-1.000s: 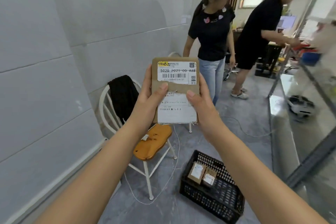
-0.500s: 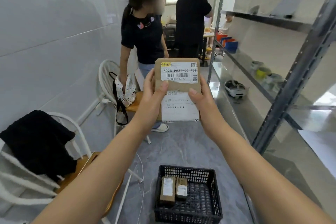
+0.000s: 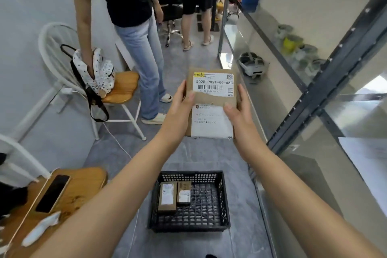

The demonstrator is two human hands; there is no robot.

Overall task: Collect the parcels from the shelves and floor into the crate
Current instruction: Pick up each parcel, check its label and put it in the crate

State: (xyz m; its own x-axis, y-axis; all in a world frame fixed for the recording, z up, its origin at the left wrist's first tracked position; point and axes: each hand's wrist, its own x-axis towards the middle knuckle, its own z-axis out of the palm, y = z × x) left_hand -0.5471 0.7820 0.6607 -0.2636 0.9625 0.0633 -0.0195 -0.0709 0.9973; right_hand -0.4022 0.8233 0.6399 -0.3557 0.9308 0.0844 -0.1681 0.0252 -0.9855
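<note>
Parcel [image 3: 211,102] lower than before, both hands' grip unchanged, above crate [image 3: 188,224].

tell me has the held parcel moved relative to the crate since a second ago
Cannot tell for sure: the head camera swung. The parcel, held by left hand and right hand, now sits above the crate, not up-left of it.

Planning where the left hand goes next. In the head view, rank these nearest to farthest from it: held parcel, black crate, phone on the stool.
1. Held parcel: touching the left hand, on its right.
2. Black crate: on the floor, below the hand.
3. Phone: on the wooden stool, far lower left.
</note>
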